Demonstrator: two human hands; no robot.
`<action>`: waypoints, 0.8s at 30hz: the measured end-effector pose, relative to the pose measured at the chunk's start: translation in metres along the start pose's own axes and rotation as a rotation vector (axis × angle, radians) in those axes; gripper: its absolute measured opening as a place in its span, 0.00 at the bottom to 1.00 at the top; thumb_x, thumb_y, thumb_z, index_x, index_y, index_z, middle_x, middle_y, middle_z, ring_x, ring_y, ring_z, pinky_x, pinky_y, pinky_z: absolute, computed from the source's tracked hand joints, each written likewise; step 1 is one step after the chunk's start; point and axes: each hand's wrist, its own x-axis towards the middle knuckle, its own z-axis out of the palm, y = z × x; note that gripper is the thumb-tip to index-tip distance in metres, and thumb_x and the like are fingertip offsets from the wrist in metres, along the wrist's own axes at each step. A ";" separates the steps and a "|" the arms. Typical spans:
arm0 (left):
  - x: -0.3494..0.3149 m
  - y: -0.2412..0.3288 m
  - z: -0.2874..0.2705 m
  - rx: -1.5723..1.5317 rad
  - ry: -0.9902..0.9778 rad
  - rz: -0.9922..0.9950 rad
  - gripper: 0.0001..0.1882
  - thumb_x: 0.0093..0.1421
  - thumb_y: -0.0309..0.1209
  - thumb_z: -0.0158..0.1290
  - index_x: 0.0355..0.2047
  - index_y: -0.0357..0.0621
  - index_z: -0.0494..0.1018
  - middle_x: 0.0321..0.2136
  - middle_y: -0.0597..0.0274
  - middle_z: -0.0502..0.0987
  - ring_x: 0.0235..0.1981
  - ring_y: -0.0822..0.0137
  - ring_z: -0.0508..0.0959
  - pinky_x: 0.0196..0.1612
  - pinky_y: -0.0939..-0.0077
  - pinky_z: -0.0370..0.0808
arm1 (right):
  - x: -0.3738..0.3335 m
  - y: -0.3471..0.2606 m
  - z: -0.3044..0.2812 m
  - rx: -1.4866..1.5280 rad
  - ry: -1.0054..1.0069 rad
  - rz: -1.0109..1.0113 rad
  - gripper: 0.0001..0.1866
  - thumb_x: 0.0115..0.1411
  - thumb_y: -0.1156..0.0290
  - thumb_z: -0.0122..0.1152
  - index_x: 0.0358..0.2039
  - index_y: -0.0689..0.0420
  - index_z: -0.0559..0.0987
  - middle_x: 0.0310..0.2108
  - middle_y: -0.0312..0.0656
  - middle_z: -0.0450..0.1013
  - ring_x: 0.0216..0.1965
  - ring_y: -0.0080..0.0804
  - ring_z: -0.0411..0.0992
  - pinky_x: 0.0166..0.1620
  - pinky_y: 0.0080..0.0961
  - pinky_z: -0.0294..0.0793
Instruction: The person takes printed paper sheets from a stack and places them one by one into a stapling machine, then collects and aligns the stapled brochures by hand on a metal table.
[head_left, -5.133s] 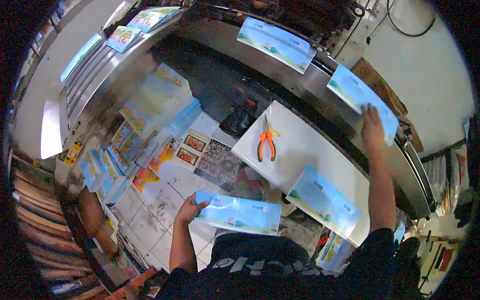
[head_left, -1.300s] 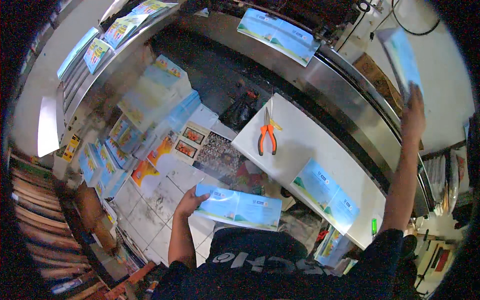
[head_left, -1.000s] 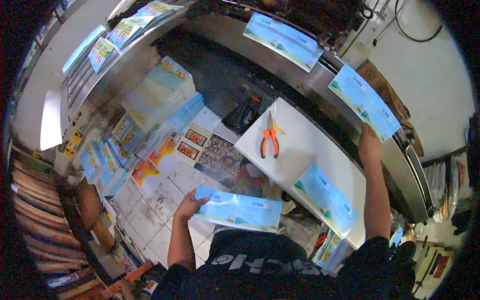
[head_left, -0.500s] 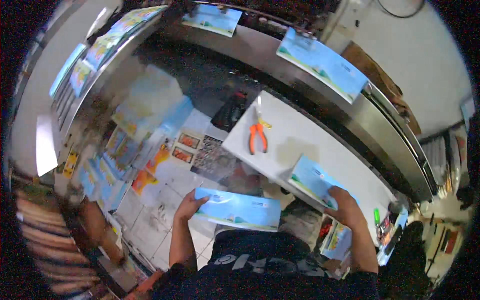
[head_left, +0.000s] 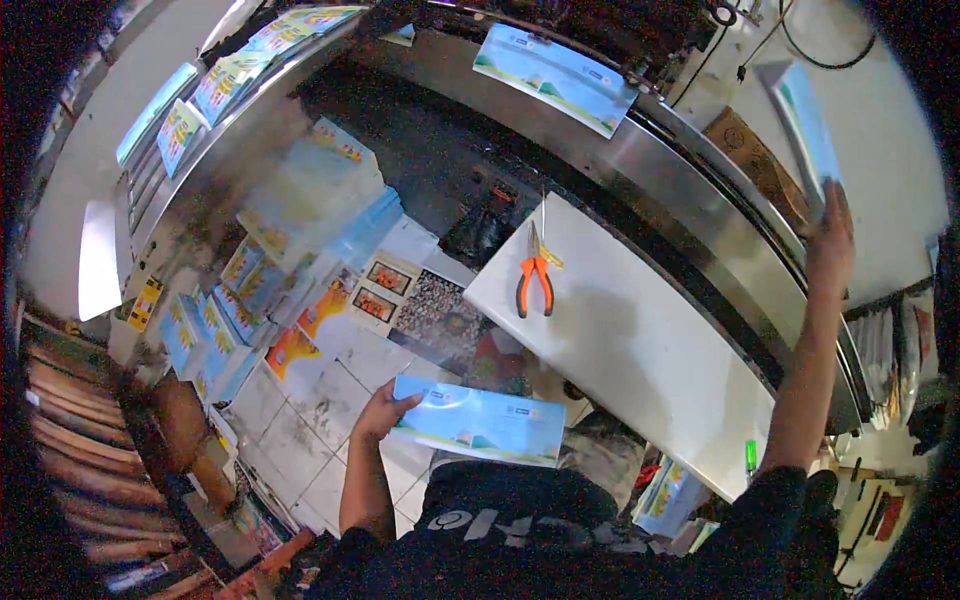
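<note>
My left hand (head_left: 380, 412) is closed on the left end of a light-blue printed booklet (head_left: 485, 425), held in front of my waist; whether it is one or several together I cannot tell. Stretched far out to the right, my right hand (head_left: 833, 238) grips the lower end of another light-blue booklet (head_left: 806, 130), tilted steeply beyond the conveyor's edge. One more such booklet (head_left: 555, 80) lies flat on the curved metal conveyor (head_left: 690, 165), left of my right hand.
Pliers with orange handles (head_left: 535, 285) and a yellow-handled tool (head_left: 549, 256) lie on the white table (head_left: 610, 320). A green-handled object (head_left: 750, 456) is at its near right corner. Booklet stacks (head_left: 215, 340) stand at left; colourful booklets (head_left: 235, 85) ride rollers farther back. Cardboard (head_left: 755, 160) leans beyond the conveyor.
My right hand has swung from over the white table up and right past the conveyor, carrying its booklet. Booklets on the conveyor have shifted left and away. My left hand stays about where it was.
</note>
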 end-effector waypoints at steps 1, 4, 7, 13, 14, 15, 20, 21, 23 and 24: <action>-0.003 0.007 0.002 0.009 0.004 0.001 0.19 0.56 0.27 0.58 0.48 0.37 0.71 0.39 0.62 0.78 0.39 0.70 0.75 0.45 0.74 0.72 | 0.008 -0.001 0.019 -0.049 0.017 -0.049 0.33 0.56 0.82 0.43 0.63 0.47 0.62 0.63 0.47 0.58 0.62 0.46 0.59 0.61 0.35 0.62; 0.000 0.007 0.001 0.046 0.009 0.011 0.20 0.56 0.29 0.58 0.48 0.37 0.70 0.40 0.61 0.78 0.40 0.69 0.75 0.46 0.73 0.71 | -0.003 -0.009 0.089 -0.051 -0.043 -0.133 0.36 0.52 0.85 0.43 0.63 0.48 0.60 0.64 0.51 0.56 0.63 0.49 0.56 0.63 0.38 0.58; -0.005 0.003 -0.002 -0.006 0.029 0.012 0.21 0.56 0.29 0.58 0.49 0.37 0.70 0.40 0.61 0.77 0.41 0.68 0.75 0.46 0.72 0.71 | -0.049 -0.055 0.107 -0.109 -0.293 -0.216 0.32 0.54 0.80 0.48 0.62 0.52 0.62 0.62 0.54 0.58 0.61 0.51 0.60 0.61 0.40 0.62; -0.003 0.003 0.002 0.056 0.034 0.008 0.18 0.56 0.30 0.58 0.47 0.37 0.71 0.39 0.61 0.77 0.40 0.69 0.75 0.45 0.73 0.71 | -0.124 -0.068 0.067 0.050 -0.647 -0.103 0.23 0.55 0.71 0.55 0.53 0.55 0.70 0.54 0.52 0.67 0.53 0.51 0.67 0.53 0.42 0.69; -0.001 0.005 0.004 0.073 0.021 0.007 0.18 0.56 0.30 0.58 0.46 0.37 0.71 0.38 0.62 0.77 0.39 0.69 0.75 0.45 0.74 0.71 | -0.142 -0.067 0.061 0.097 -0.744 -0.066 0.20 0.56 0.71 0.56 0.50 0.56 0.72 0.52 0.49 0.69 0.49 0.51 0.69 0.50 0.42 0.70; 0.000 0.015 0.008 0.090 0.009 0.006 0.17 0.56 0.30 0.58 0.45 0.37 0.71 0.38 0.62 0.78 0.39 0.70 0.75 0.44 0.74 0.71 | -0.159 -0.068 0.053 0.146 -0.839 -0.029 0.17 0.56 0.71 0.56 0.47 0.57 0.74 0.50 0.47 0.71 0.46 0.51 0.71 0.47 0.42 0.71; 0.007 0.020 0.010 0.085 -0.015 0.046 0.16 0.56 0.30 0.58 0.43 0.38 0.71 0.36 0.64 0.77 0.36 0.71 0.75 0.43 0.75 0.71 | -0.214 -0.105 -0.005 0.579 -1.010 0.117 0.26 0.54 0.63 0.62 0.52 0.59 0.71 0.52 0.50 0.69 0.53 0.47 0.68 0.58 0.36 0.65; 0.007 0.023 0.009 0.030 -0.039 0.059 0.16 0.56 0.30 0.59 0.42 0.38 0.71 0.35 0.64 0.77 0.36 0.72 0.75 0.42 0.75 0.72 | -0.232 -0.106 -0.009 0.606 -0.967 0.088 0.28 0.53 0.63 0.64 0.54 0.58 0.71 0.54 0.51 0.68 0.55 0.49 0.66 0.59 0.36 0.64; -0.004 0.035 0.009 -0.013 -0.092 0.089 0.15 0.55 0.31 0.59 0.41 0.38 0.72 0.35 0.64 0.77 0.36 0.72 0.75 0.41 0.75 0.72 | -0.250 -0.125 -0.017 0.792 -0.920 0.032 0.39 0.47 0.57 0.70 0.58 0.58 0.66 0.58 0.51 0.63 0.59 0.48 0.61 0.62 0.36 0.60; -0.012 0.052 0.010 0.000 -0.140 0.106 0.15 0.55 0.31 0.60 0.41 0.38 0.72 0.35 0.64 0.77 0.36 0.72 0.75 0.41 0.75 0.72 | -0.245 -0.141 -0.031 0.843 -0.976 0.045 0.40 0.47 0.57 0.70 0.58 0.59 0.66 0.58 0.51 0.63 0.60 0.48 0.61 0.62 0.37 0.59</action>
